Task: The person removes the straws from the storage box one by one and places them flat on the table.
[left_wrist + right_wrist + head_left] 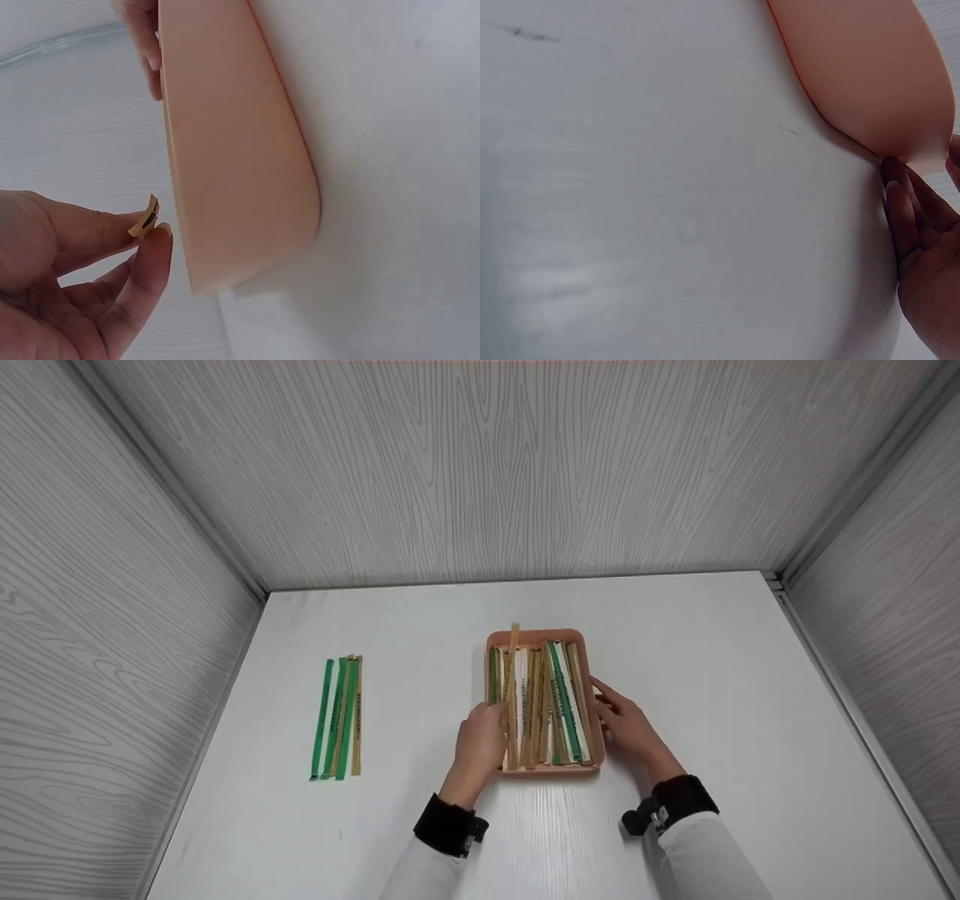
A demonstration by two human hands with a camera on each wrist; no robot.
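Observation:
My left hand (pixel 481 741) pinches a tan paper-wrapped stick (pixel 514 660) between thumb and fingers, over the left side of a pink tray (pixel 534 636). That stick's far end reaches past the tray's back rim. In the left wrist view its near end (pixel 148 217), with dark print, shows at the fingertips, just outside the tray wall (pixel 232 165). Several tan, white and green sticks (pixel 570 701) lie lengthwise in the tray. On the tray's right side, my right hand (pixel 628 726) holds the wall, fingers (pixel 901 214) low against its outside and thumb near the rim.
Left of the tray, a group of several green and tan sticks (pixel 349 720) lies on the white table (pixel 420 645), roughly side by side. Grey wood-grain panels (pixel 480 472) stand behind the table and along both sides.

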